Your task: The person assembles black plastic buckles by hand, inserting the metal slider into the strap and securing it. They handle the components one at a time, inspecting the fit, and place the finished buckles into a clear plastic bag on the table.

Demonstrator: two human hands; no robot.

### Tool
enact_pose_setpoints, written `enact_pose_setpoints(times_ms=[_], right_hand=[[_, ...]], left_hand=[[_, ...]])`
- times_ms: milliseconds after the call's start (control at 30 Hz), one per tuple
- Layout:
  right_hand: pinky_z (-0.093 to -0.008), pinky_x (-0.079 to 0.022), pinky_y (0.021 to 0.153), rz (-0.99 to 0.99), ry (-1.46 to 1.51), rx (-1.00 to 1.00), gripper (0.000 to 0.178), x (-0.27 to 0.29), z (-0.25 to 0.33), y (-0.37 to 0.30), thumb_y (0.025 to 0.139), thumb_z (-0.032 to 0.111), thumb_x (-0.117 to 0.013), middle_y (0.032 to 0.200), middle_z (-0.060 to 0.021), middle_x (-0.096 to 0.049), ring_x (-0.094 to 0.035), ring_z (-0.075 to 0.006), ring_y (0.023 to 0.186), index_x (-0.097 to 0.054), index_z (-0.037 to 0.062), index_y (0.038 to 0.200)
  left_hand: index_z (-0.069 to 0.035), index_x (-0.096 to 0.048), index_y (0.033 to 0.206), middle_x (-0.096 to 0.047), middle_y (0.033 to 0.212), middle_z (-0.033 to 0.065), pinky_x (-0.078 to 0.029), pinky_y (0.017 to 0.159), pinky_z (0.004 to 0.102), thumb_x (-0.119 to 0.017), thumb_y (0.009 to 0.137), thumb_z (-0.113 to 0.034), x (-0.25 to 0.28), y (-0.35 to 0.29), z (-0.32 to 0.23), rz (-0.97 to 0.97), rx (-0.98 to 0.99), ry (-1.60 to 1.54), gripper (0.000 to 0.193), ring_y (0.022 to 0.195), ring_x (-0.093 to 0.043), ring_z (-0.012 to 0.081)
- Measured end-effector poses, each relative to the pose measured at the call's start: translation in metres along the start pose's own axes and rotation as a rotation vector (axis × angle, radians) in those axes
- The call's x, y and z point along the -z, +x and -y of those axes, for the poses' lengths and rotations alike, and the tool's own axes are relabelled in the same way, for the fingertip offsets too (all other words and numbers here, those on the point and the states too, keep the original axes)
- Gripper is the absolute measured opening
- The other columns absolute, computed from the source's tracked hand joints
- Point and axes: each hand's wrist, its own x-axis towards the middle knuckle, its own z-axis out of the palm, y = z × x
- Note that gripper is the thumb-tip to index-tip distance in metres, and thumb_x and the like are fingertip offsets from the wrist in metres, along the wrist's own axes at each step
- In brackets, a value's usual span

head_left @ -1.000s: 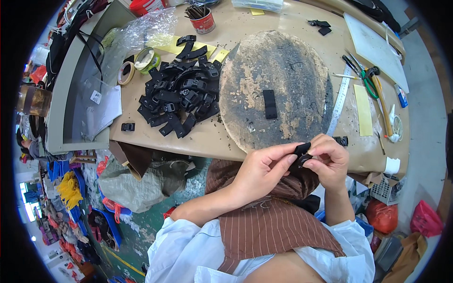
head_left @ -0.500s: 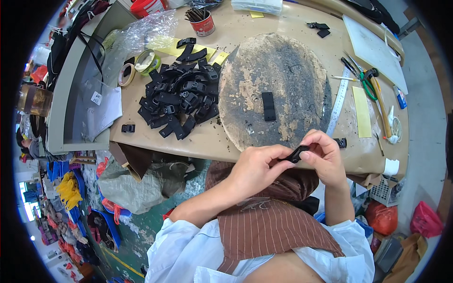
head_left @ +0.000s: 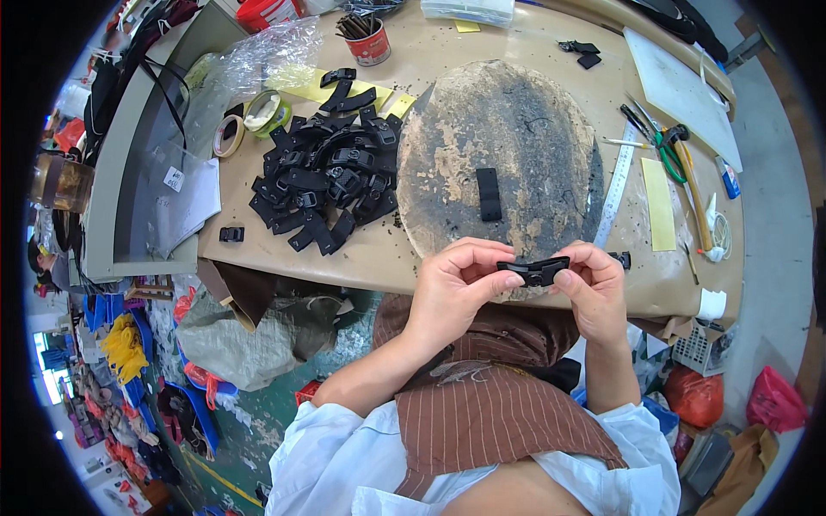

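Note:
Between my two hands is a short black strap with a buckle, held just over the near edge of the round board. My left hand pinches one end of it, and my right hand pinches the other. The strap sags a little in the middle, where the buckle sits. A flat black strap piece lies upright on the worn round board beyond my hands. To the left is a heap of black buckled straps.
A hammer, green-handled pliers and a steel ruler lie right of the board. Behind the heap stands a red tin of metal rods. Tape rolls and a grey box wall border the left side.
My hands have moved apart, and the strap between them has gone from folded and bunched to stretched out sideways. My left hand has shifted slightly left and away from me.

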Motion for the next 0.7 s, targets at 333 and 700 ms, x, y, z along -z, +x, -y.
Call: enact_pose_setpoints(times_ms=[333,700], right_hand=[[-0.02,-0.044,0.066,0.026,0.054,-0.09,0.017,0.001,-0.001,0.0,0.087,0.014,-0.065,0.086,-0.0004,-0.058,-0.054,-0.0059,0.073,-0.058,0.0002,0.095],[-0.0195,-0.039,0.071,0.069,-0.055,0.14,0.017,-0.004,-0.006,0.006,0.089,0.014,-0.063,0.089,-0.0028,-0.057,-0.049,-0.0054,0.078,-0.057,-0.0009,0.093]], left_hand=[[0.0,-0.065,0.095,-0.063,0.096,0.0055,-0.045,0.076,0.0206,-0.066,0.085,-0.008,0.004,0.004,0.01,0.137,0.161,-0.244,0.013,0.086,-0.057,0.0081],[0.0,-0.063,0.1,-0.064,0.102,0.0044,-0.05,0.076,0.0227,-0.067,0.083,-0.005,0.001,0.003,0.01,0.059,0.261,-0.339,0.018,0.089,-0.059,0.0074]])
